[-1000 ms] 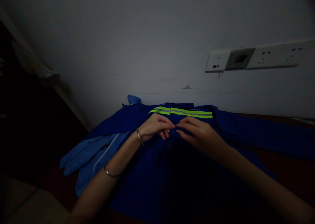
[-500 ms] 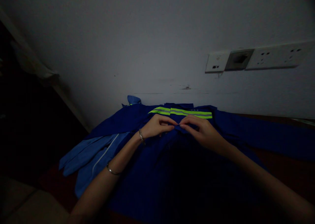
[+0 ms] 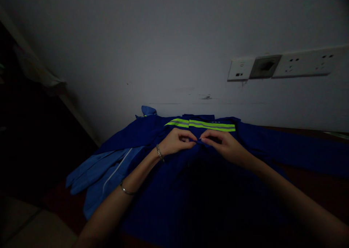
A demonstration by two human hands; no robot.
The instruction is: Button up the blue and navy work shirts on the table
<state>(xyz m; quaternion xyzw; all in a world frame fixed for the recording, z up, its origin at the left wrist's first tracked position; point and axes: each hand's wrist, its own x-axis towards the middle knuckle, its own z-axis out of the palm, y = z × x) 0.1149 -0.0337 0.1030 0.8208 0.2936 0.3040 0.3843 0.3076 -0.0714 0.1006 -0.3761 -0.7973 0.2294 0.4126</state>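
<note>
A dark blue work jacket (image 3: pixel 160 190) with a yellow-green and grey reflective band (image 3: pixel 212 126) across its chest lies spread out below me. My left hand (image 3: pixel 178 139) pinches the jacket's front just under the band, thumb against fingers. Close beside it, my right hand (image 3: pixel 222 140) pinches the same stretch of cloth, fingertips nearly meeting the left ones. The fabric is lifted slightly between them. Whether a button or another fastener sits in the fingers is too small and dark to tell. The lower part of the jacket is lost in shadow.
Lighter blue clothing (image 3: pixel 109 168) with a white stripe lies under the jacket's left side. Behind stands a pale wall (image 3: pixel 122 59) with a row of sockets and switches (image 3: pixel 278 66) at the right. Floor tiles (image 3: pixel 35 226) show at lower left. The light is dim.
Both hands still pinch the jacket front. My left wrist has shifted slightly right, and the fingertips sit marginally lower. The jacket lies in the same place.
</note>
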